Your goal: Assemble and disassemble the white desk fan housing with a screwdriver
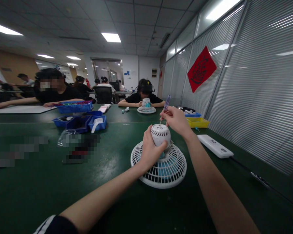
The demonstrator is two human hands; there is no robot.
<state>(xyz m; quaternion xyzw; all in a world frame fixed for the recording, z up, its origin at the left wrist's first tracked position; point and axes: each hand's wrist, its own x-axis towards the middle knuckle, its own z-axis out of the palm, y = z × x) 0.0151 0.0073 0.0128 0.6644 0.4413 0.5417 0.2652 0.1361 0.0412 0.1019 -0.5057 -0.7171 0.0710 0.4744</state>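
A small white fan (161,169) lies face down on the green table (39,188), its round grille flat and blue blades showing through. My left hand (150,151) is wrapped round the white motor housing (161,133) on top. My right hand (177,122) is closed on a screwdriver (165,105) with a clear purple handle, held upright with its tip at the top of the housing.
Blue bins (79,123) and a plastic bag sit to the left. A white power strip (215,146) with its cable lies to the right, yellow and blue trays (197,122) behind it. Across the table a person works on another fan (146,109); more people sit at the left.
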